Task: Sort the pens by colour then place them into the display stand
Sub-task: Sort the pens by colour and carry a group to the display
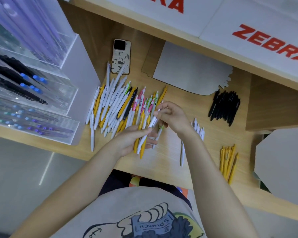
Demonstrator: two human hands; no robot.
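A mixed pile of pens, white, yellow, pink and black, lies on the wooden desk. My left hand holds a small bunch of yellow and white pens across its fingers. My right hand pinches the top end of a white pen that runs down into that bunch. Sorted groups lie to the right: black pens, white pens and yellow pens. The clear acrylic display stand with purple, black and blue pens stands at the left.
A phone lies face down behind the pile. A grey card sheet lies at the back, and another grey card at the right edge. White boxes with red lettering overhang the desk. One white pen lies alone near the front.
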